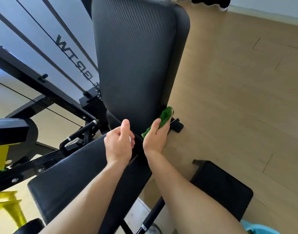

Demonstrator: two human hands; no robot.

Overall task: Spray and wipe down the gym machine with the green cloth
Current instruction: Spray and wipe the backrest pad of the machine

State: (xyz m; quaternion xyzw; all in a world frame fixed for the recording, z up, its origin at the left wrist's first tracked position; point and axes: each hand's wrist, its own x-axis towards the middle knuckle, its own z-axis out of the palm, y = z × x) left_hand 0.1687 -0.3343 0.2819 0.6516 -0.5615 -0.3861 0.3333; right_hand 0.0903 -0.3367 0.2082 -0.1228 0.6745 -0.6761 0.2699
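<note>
The gym machine has a tall black padded backrest (136, 53) and a black seat pad (74, 183) below it. My right hand (156, 137) holds the crumpled green cloth (164, 118) against the lower right edge of the backrest, near the hinge. Over the gap between backrest and seat, my left hand (119, 142) is curled around a small white object (131, 139), mostly hidden by the fingers; I cannot tell for sure that it is the spray bottle.
Black frame bars and cables (48, 92) run along the left, with yellow parts (4, 152) at the lower left. A second black pad (222, 186) lies on the wooden floor (237, 98) at the right. A light blue object (261, 229) peeks in at the bottom edge.
</note>
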